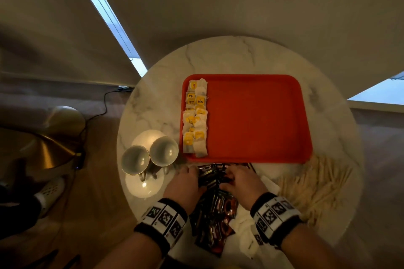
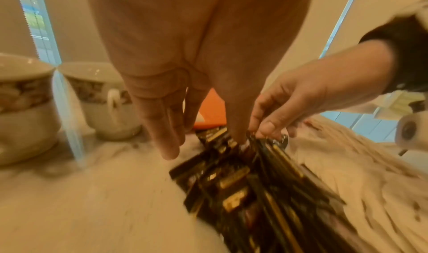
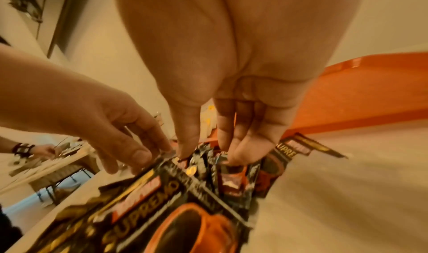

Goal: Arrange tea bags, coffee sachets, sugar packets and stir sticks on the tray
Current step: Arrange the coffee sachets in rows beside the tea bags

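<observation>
- Dark coffee sachets (image 1: 213, 178): my left hand (image 1: 188, 183) and right hand (image 1: 239, 181) pinch a bunch, squaring them for neat placing.
- Tea bags (image 1: 195, 118) already line the red tray (image 1: 258, 116) at its left.

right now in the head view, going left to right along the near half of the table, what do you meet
two cups → left hand → coffee sachets → right hand → stir sticks

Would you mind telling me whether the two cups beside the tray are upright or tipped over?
Upright. The cups stand on saucers left of the tray, mouths facing up; the head view looks into their bowls.
</observation>
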The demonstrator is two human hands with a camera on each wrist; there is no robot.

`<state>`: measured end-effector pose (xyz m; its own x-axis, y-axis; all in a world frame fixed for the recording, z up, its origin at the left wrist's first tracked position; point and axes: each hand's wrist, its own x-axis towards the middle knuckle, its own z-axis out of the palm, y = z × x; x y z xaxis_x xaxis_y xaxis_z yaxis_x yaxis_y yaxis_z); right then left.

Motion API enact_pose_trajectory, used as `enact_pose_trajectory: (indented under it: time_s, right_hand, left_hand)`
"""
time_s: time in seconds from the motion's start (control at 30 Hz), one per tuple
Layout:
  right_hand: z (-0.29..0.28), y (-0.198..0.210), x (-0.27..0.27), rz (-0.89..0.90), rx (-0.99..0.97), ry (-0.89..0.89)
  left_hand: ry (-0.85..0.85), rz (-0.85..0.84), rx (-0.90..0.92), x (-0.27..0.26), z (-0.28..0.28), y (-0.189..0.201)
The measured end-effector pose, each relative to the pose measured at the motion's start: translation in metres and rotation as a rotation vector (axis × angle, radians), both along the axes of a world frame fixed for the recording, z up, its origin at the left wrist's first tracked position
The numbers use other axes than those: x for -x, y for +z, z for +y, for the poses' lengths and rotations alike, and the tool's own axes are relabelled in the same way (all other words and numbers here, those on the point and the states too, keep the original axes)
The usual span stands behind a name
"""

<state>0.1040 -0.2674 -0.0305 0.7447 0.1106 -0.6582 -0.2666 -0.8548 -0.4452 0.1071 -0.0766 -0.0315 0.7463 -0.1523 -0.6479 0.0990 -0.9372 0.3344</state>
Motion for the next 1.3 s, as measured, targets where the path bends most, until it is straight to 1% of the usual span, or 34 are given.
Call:
enact_pose_trajectory:
  time_s: [0.07, 0.17, 0.3, 0.4, 0.53, 0.63, 0.73, 0.9, 1.07, 1.13, 1.2, 1.3]
  right_hand:
    - [0.01, -0.005, 0.006, -0.051, 0.014, -0.014]
    - [0.023, -0.011, 0.009, -0.11, 0.04, -0.043]
    - [0.03, -0.018, 0.008, -0.081, -0.021, -0.081]
    - [0.028, -0.02, 0.006, -0.072, -0.082, -0.154]
    - [0.018, -0.017, 0.007, -0.071, -0.216, -0.218]
    - [0.011, -0.009, 0.008, -0.079, -0.322, -0.252]
    - [0.003, -0.001, 0.006, -0.119, -0.381, -0.263]
    - [-0.008, 0.021, -0.004, -0.166, -0.499, -0.342]
    - [-0.011, 0.038, -0.011, -0.261, -0.558, -0.479]
    - [-0.012, 0.043, -0.014, -0.28, -0.539, -0.502]
    - [-0.013, 0.044, -0.018, -0.279, -0.517, -0.537]
    - [-0.015, 0.047, -0.029, -0.223, -0.587, -0.647]
  left_hand:
    - [0.055, 0.024, 0.02, 0.007, 0.0, -0.008]
    - [0.151, 0.0, 0.068, 0.012, -0.005, -0.02]
    - [0.285, 0.009, 0.163, 0.013, -0.009, -0.03]
    - [0.335, 0.033, 0.204, 0.011, -0.004, -0.034]
    - [0.364, 0.017, 0.352, 0.012, 0.002, -0.027]
    - [0.373, -0.023, 0.462, 0.011, 0.002, -0.014]
    - [0.399, -0.02, 0.572, 0.007, -0.001, -0.004]
    - [0.457, -0.031, 0.746, -0.003, -0.014, 0.009]
    - [0.625, 0.013, 0.922, -0.013, -0.028, 0.021]
    - [0.701, 0.026, 0.979, -0.017, -0.031, 0.023]
    - [0.778, 0.066, 1.059, -0.02, -0.034, 0.026]
    - [0.845, 0.096, 1.114, -0.025, -0.036, 0.026]
